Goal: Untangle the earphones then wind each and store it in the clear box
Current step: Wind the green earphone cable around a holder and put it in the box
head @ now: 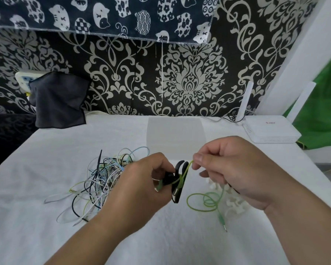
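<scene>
Well within table (65, 150) edges, green earphone (222, 220).

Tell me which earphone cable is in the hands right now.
The bright green cable: the right hand pinches it, its loops and plug lie below that hand; the rest lie tangled in the pile on the left.

Damask wallpaper (189, 77), white-clothed table (65, 150), green backdrop (319, 119)
</scene>
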`<control>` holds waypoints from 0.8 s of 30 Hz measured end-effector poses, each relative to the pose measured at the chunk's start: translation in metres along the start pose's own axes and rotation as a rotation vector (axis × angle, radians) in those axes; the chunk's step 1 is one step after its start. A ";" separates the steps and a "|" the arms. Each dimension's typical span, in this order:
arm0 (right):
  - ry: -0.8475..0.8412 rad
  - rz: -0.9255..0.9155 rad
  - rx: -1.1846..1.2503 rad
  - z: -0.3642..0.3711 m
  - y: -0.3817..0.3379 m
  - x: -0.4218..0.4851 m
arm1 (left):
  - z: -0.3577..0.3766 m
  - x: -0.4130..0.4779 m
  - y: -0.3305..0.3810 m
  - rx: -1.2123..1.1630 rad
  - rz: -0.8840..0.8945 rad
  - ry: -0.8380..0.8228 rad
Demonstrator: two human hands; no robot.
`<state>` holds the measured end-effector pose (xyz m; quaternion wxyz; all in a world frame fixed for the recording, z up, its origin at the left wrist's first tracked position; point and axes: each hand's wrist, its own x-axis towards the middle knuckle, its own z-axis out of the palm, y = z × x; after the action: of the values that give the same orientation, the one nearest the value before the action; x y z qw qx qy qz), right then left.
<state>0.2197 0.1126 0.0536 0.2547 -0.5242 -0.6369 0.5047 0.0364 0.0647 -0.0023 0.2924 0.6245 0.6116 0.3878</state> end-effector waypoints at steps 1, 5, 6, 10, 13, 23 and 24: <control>0.025 -0.018 0.016 0.001 0.000 0.001 | 0.000 0.000 0.000 -0.053 -0.025 -0.024; 0.182 -0.125 -0.037 0.008 0.006 0.008 | -0.002 0.001 0.003 -0.311 -0.119 -0.116; 0.204 -0.151 -0.040 0.009 0.007 0.008 | -0.003 0.002 0.003 -0.322 -0.126 -0.115; 0.160 -0.236 0.017 0.009 0.005 0.006 | -0.002 0.004 0.005 -0.258 -0.159 -0.052; -0.042 -0.301 0.067 0.008 0.001 0.001 | -0.003 0.003 0.006 -0.255 -0.192 -0.007; -0.281 -0.231 0.085 0.005 0.003 -0.001 | 0.000 0.003 0.002 -0.315 -0.174 0.077; -0.191 -0.232 0.115 0.005 0.004 0.001 | 0.001 0.002 0.003 -0.258 -0.140 0.050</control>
<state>0.2164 0.1114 0.0481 0.2789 -0.3815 -0.6845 0.5551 0.0390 0.0662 -0.0005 0.3813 0.5276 0.6057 0.4576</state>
